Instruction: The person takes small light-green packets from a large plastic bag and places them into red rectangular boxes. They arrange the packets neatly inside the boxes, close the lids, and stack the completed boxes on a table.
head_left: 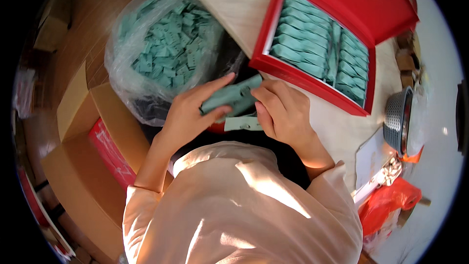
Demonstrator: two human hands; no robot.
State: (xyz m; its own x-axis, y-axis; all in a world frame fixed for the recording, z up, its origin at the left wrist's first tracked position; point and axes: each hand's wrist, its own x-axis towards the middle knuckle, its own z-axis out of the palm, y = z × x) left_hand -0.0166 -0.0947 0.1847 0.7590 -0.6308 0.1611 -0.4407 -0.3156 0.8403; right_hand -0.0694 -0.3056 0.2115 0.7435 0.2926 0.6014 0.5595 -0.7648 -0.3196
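Observation:
Several small mint-green sachets (228,99) lie together in my left hand (188,112), its thumb below them and its fingers above. My right hand (289,108) is closed at their right end, fingers bent and pressed together. Just under the stack, a flat pale-green sachet (239,123) runs to my right thumb and fingertips. Whether the right hand grips one sachet or more is hidden. Up and to the right, an open red box (307,91) holds rows of the same green sachets (303,39).
A clear plastic bag (124,76) full of loose green sachets (171,39) stands at the far left. Nearer is an open cardboard box (78,166) with a red package (110,151) inside. A metal basket (394,116) and an orange-red plastic bag (388,203) are at the right.

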